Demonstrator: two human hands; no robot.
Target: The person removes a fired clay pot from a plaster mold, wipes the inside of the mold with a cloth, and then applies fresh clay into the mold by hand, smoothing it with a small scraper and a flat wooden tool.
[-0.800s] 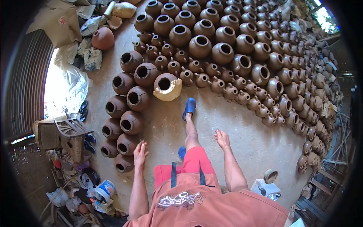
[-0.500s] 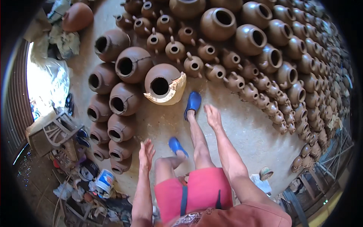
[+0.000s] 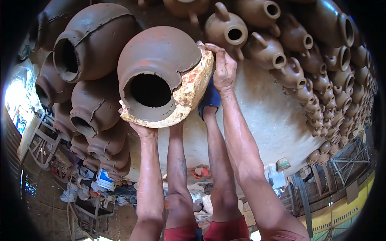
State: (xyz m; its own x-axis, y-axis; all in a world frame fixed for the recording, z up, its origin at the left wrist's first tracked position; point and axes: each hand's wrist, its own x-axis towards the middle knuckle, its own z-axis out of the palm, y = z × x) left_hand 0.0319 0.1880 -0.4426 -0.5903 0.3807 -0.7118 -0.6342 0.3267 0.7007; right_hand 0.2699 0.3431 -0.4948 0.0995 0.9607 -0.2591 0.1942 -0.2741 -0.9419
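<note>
A round brown clay pot (image 3: 161,44) with a dark round mouth sits in a pale, chipped plaster mould (image 3: 196,84). A ragged clay seam runs along the mould's edge. My left hand (image 3: 140,129) grips the mould's lower left side, its fingers mostly hidden beneath. At the upper right, my right hand (image 3: 224,68) has its fingers hooked over the mould's rim. Whether the mould rests on the floor or is lifted, I cannot tell. Part of a blue shoe (image 3: 210,96) shows between the mould and my right forearm.
Seamed clay pots (image 3: 96,38) stand close on the left. Small jugs with handles (image 3: 226,29) lie to the right, with rows of more vessels (image 3: 341,96) beyond. A wooden chair (image 3: 42,140) and clutter lie at lower left; a small tub (image 3: 283,164) stands at right.
I have stepped up to the mould and bent down, so it looks much larger. Both hands, empty and apart before, have reached forward and taken hold of the mould's sides.
</note>
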